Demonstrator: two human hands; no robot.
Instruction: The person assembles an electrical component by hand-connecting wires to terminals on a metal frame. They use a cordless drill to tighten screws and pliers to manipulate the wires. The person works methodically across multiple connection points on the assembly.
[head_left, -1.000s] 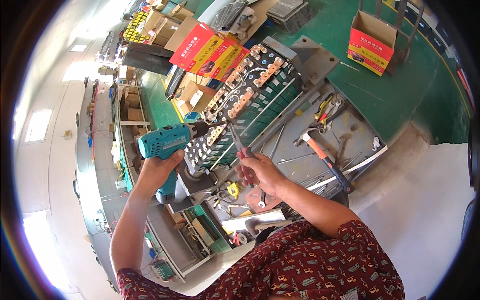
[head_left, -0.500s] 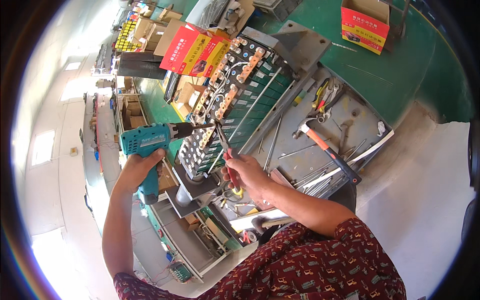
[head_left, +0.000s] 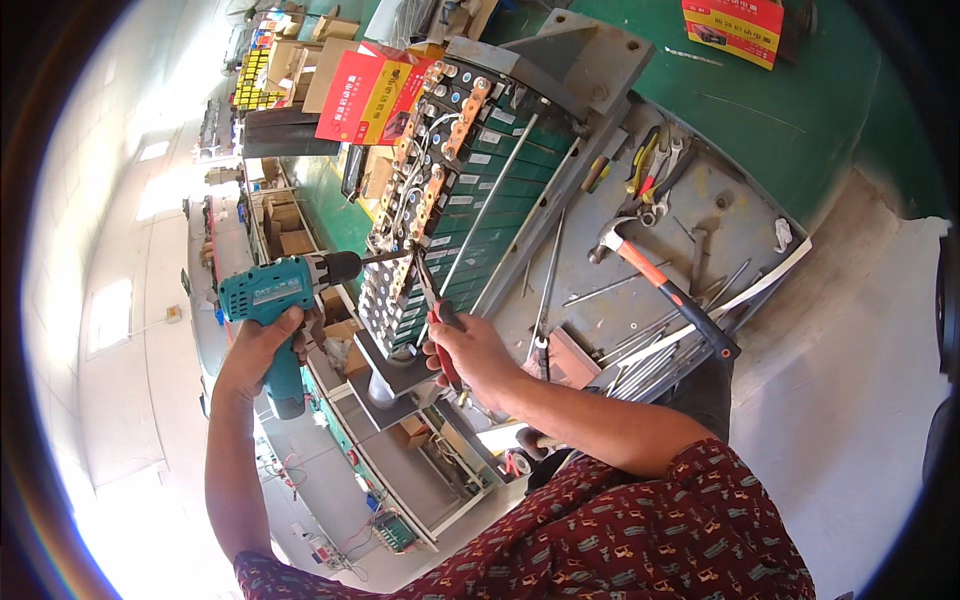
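My left hand [head_left: 258,352] is wrapped round the grip of a teal cordless drill [head_left: 268,288]. The drill's long bit reaches right, to the terminals along the edge of a battery pack [head_left: 485,215] made of green-sided cells. My right hand [head_left: 478,355] grips red-handled pliers [head_left: 443,362], whose jaws point up at the same spot near the bit's tip. What the jaws pinch there is too small to make out. Copper connecting bars [head_left: 466,122], bolts and white wires run along the pack's terminal side.
Right of the pack, a grey metal tray [head_left: 600,260] carries a hammer [head_left: 665,285], several wrenches and pliers [head_left: 655,175] and metal rods. A red and yellow carton [head_left: 365,98] stands behind the pack, another carton [head_left: 735,28] on the green floor. Shelving [head_left: 400,480] lies lower left.
The whole view has shifted and turned slightly. Both hands keep their tools, and the drill bit and pliers stay close together at the pack's terminal edge.
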